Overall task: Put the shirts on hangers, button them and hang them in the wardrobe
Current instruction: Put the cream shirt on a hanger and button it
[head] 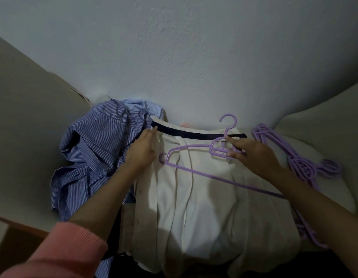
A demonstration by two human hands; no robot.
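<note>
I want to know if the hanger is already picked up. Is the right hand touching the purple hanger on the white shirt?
Touching. In the head view the right hand pinches the purple hanger at its neck, over the white shirt.

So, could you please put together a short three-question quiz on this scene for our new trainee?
1. True or false: the right hand holds the purple hanger near its hook.
2. Which shirt lies spread out under the hanger? A) white shirt B) striped blue shirt
3. Where is the pile of spare hangers: left or right of the white shirt?

Key:
1. True.
2. A; the left hand rests flat near its dark collar.
3. Right.
</note>
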